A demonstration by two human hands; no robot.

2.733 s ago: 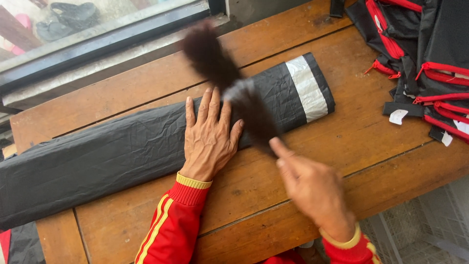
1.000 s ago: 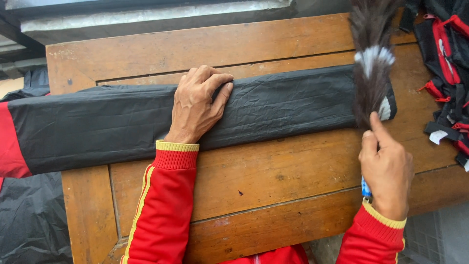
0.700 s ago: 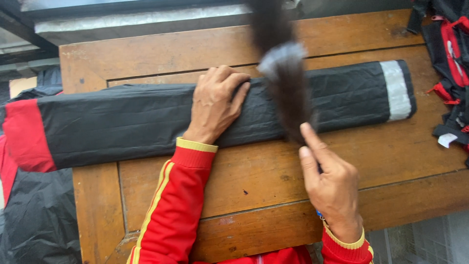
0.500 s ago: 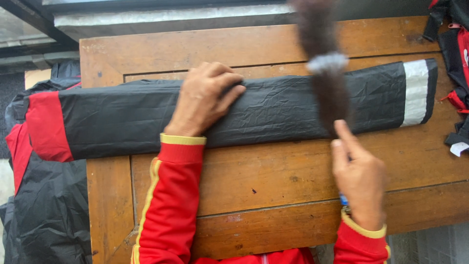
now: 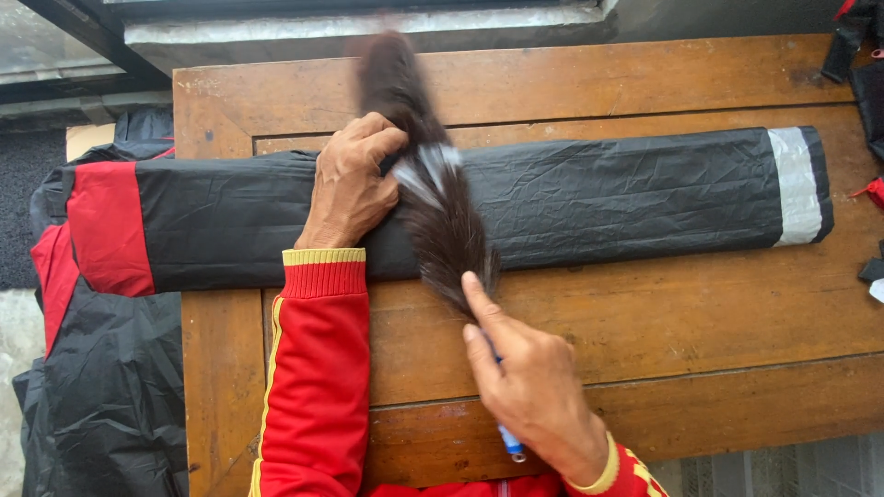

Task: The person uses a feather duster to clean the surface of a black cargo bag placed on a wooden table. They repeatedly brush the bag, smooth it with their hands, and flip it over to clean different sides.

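Note:
A long folded black garment [image 5: 599, 198] with a red band at its left end and a silver strip at its right lies across a wooden table [image 5: 645, 322]. My left hand [image 5: 352, 179] presses down on it left of the middle, fingers curled over its far edge. My right hand [image 5: 529, 391] grips the blue handle of a dark feather duster [image 5: 433, 216], index finger along the handle. The blurred feathers lie across the garment just right of my left hand.
The garment's red and black end hangs off the table's left edge over more black fabric [image 5: 101, 387]. Black and red bags [image 5: 866, 74] sit at the table's far right corner. A window sill [image 5: 368, 23] runs behind the table.
The duster has swept left along the garment, from near the silver strip to beside my left hand. My left hand has stayed pressed on the fabric. The view has shifted slightly.

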